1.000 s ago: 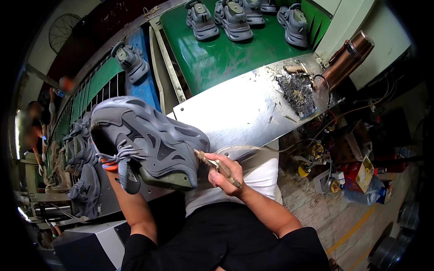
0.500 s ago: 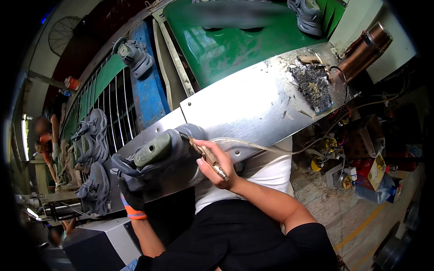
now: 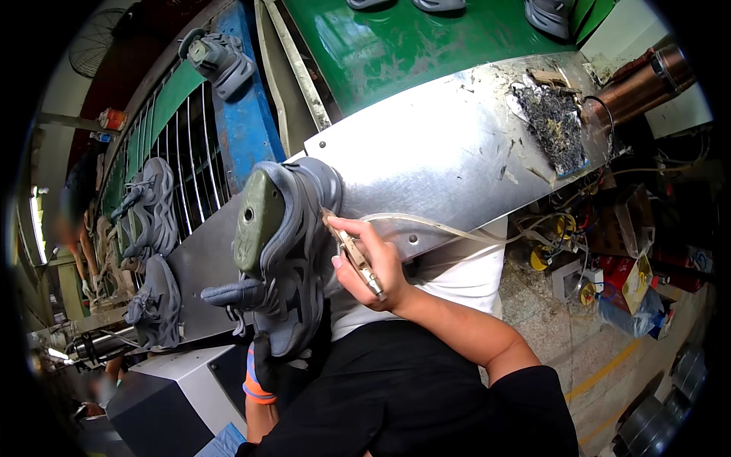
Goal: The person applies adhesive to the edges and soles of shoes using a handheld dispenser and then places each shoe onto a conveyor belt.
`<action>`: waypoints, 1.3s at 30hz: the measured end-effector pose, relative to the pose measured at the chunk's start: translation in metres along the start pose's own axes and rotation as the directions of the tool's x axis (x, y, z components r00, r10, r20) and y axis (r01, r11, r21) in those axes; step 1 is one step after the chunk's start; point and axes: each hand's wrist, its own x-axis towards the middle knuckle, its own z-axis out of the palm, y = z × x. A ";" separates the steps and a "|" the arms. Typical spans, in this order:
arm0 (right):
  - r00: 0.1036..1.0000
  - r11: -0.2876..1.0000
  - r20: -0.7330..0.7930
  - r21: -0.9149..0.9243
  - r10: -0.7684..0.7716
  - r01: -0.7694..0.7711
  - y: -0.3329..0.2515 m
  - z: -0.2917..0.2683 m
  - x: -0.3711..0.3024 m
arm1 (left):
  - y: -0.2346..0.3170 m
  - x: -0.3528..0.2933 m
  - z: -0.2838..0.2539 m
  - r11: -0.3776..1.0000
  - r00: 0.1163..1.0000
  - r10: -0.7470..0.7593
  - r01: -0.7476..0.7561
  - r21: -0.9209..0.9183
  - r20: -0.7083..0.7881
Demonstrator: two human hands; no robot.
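Observation:
In front of me a grey sneaker (image 3: 304, 255) is tilted on its side, its toe toward my body. A green shoe last (image 3: 259, 221) with a round hole fills its opening. My left hand (image 3: 263, 373), in a dark glove with an orange cuff, is closed on the toe end; its fingers are partly hidden under the shoe. My right hand (image 3: 377, 263), bare, grips a slim metal hand tool (image 3: 358, 255). The tool's tip is at the sneaker's side, close to the sole; whether it touches I cannot tell. A clear hose (image 3: 426, 222) runs behind the right hand.
A metal ledge (image 3: 426, 137) spans the front, bearing a dark scorched-looking pad (image 3: 552, 122) and a copper-coloured flask (image 3: 647, 84). Beyond lies a green belt (image 3: 365, 84) with several shoes. More grey sneakers (image 3: 156, 206) stand at left by a wire rack. A grey box (image 3: 175, 396) sits lower left.
The sneaker has turned so its toe points toward me, and my left hand has come closer to my body with it. My right hand still holds the tool at its side. The view has shifted slightly.

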 end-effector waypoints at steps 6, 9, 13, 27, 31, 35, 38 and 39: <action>0.999 0.998 0.008 0.019 0.054 -0.054 -0.003 -0.001 0.006 | 0.005 0.013 0.025 1.000 0.988 -0.021 0.018 0.022 0.153; 0.999 0.997 -0.018 0.056 0.044 -0.043 -0.002 -0.002 0.009 | 0.004 0.018 0.031 0.999 0.986 -0.040 0.042 -0.010 0.162; 0.997 0.990 0.023 0.116 0.072 -0.074 0.003 -0.003 0.003 | 0.000 0.025 0.041 0.996 0.990 -0.045 0.055 -0.074 0.133; 0.933 0.884 0.208 0.314 0.292 -0.347 -0.019 -0.046 -0.051 | 0.006 0.041 0.081 0.934 0.889 -0.114 0.248 -0.257 0.443; 0.912 0.835 0.179 0.367 0.368 -0.410 -0.033 -0.059 -0.062 | 0.006 0.048 0.093 0.926 0.814 -0.158 0.319 -0.203 0.559; 0.898 0.851 0.163 0.289 0.408 -0.439 -0.052 -0.075 -0.067 | 0.008 0.056 0.109 0.923 0.731 -0.189 0.360 -0.135 0.656; 0.879 0.830 0.159 0.290 0.450 -0.477 -0.067 -0.087 -0.067 | 0.014 0.061 0.123 0.914 0.673 -0.224 0.396 -0.087 0.705; 0.875 0.823 0.145 0.297 0.463 -0.485 -0.072 -0.089 -0.066 | 0.016 0.063 0.129 0.914 0.660 -0.220 0.397 -0.085 0.718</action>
